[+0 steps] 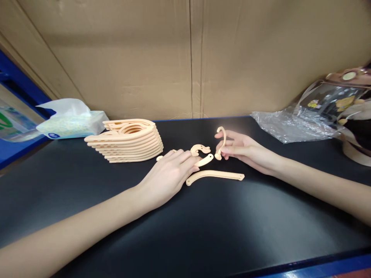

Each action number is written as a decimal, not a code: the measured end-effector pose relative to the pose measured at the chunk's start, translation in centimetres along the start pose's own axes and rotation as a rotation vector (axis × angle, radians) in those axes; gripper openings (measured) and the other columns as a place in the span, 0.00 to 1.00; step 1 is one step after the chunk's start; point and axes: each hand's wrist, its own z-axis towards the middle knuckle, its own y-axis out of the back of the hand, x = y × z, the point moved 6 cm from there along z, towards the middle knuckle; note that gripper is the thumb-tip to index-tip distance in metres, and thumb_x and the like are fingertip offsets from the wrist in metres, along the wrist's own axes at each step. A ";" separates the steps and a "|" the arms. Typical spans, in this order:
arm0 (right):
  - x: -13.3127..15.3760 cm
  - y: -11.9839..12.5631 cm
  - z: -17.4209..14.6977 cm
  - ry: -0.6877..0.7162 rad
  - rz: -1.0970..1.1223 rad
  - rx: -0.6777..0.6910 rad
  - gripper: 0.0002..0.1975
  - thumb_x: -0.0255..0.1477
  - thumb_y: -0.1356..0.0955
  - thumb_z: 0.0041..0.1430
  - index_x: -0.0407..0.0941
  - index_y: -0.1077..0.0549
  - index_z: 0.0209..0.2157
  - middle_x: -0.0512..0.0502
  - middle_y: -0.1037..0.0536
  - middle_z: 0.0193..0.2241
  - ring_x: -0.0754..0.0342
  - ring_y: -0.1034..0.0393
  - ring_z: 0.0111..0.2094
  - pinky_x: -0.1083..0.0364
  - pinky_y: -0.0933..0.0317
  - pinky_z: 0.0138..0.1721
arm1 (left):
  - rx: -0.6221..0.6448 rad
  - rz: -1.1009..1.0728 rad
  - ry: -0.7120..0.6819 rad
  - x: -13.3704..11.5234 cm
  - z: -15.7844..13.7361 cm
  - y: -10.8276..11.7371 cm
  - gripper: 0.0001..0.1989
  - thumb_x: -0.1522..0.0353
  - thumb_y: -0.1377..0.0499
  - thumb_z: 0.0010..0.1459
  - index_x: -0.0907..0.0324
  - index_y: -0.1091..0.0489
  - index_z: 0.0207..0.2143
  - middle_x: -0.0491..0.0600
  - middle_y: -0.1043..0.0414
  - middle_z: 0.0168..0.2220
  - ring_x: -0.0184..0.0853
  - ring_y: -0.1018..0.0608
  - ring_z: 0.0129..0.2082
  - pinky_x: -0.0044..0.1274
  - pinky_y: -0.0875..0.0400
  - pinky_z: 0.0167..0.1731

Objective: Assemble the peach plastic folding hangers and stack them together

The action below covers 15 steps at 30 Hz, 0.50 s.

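Observation:
My right hand [240,148] pinches a peach plastic hanger hook [224,139], held upright just over the black table. My left hand [174,170] is closed over a peach hanger arm [205,160]; one rounded end with a hole sticks out past the fingers, and the rest is hidden beneath them. Directly behind that hand lies a curved peach piece [199,148] with small holes. A second, slightly bent hanger arm [216,174] rests on the table in front of both hands. To the left stands a neat stack of folded peach hangers [130,143].
A tissue pack [72,121] sits at the back left. Crumpled clear plastic [292,123] and a transparent bag [327,98] with brown trim lie at the right. Cardboard [139,58] walls off the back of the black table [232,231].

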 end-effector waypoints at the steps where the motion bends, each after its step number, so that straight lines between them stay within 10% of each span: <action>1: 0.0 0.2 0.0 -0.006 0.009 -0.016 0.18 0.27 0.30 0.55 0.47 0.35 0.47 0.53 0.25 0.31 0.59 0.34 0.32 0.56 0.42 0.37 | 0.004 -0.005 0.001 0.0 0.0 0.0 0.16 0.67 0.57 0.69 0.63 0.32 0.44 0.51 0.29 0.37 0.37 0.32 0.34 0.28 0.40 0.33; 15: -0.1 0.1 0.0 -0.009 -0.005 0.000 0.22 0.29 0.30 0.54 0.46 0.36 0.50 0.51 0.25 0.31 0.57 0.34 0.33 0.54 0.41 0.39 | 0.022 -0.036 -0.016 0.0 -0.1 -0.2 0.16 0.67 0.57 0.69 0.63 0.32 0.46 0.52 0.29 0.39 0.37 0.31 0.34 0.28 0.39 0.34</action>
